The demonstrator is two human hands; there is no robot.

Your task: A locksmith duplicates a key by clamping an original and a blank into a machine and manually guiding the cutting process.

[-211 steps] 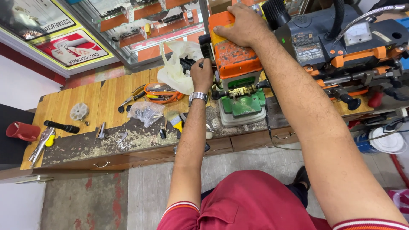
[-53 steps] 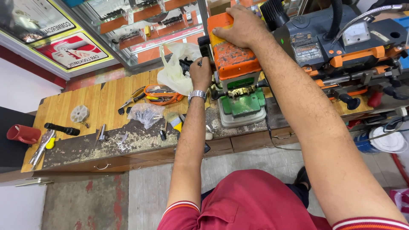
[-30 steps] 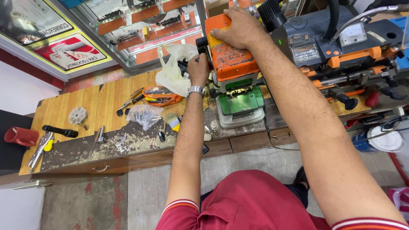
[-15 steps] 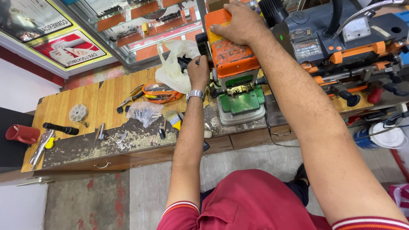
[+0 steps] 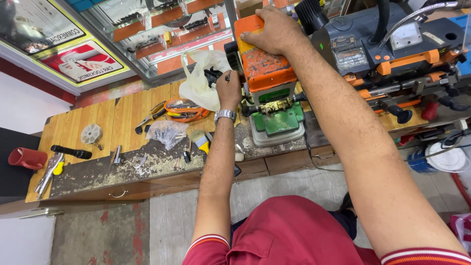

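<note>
The right hand [image 5: 271, 30] lies flat, fingers together, on top of the orange housing of a key-cutting machine [image 5: 269, 78] at upper centre of the frame. The left hand [image 5: 229, 89] is curled shut around a small dark knob on that machine's left side; a metal wristwatch [image 5: 225, 115] circles its wrist. The machine's green base stands on the wooden tabletop [image 5: 122, 118], amid pale metal filings. Just left of the left hand sits a white plastic bag [image 5: 198, 83], then an orange tray of tools [image 5: 184, 109]. A small brush [image 5: 200, 141] lies near the wrist. Locking pliers [image 5: 47, 172] rest at the tabletop's far left. A larger grey and orange machine [image 5: 392, 54] fills the upper right.
</note>
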